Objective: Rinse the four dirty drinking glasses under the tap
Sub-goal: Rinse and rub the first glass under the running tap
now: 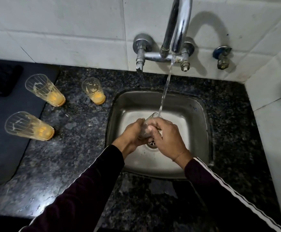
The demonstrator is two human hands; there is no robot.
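Over the steel sink (195, 114) I hold a clear drinking glass (150, 121) under the running water. My left hand (133, 134) grips its lower part and my right hand (166, 138) wraps round it from the right. The stream from the tap (178, 30) falls onto the glass's rim. Three dirty glasses with orange residue stand on the counter to the left: one at the back left (44, 89), one nearer the sink (93, 91), one in front (29, 126).
A dark speckled granite counter (79, 156) surrounds the sink. A dark mat (2, 139) covers its left part, with a black object (1, 79) at the back. White tiled walls stand behind and to the right, with a small valve (222, 56) on the wall.
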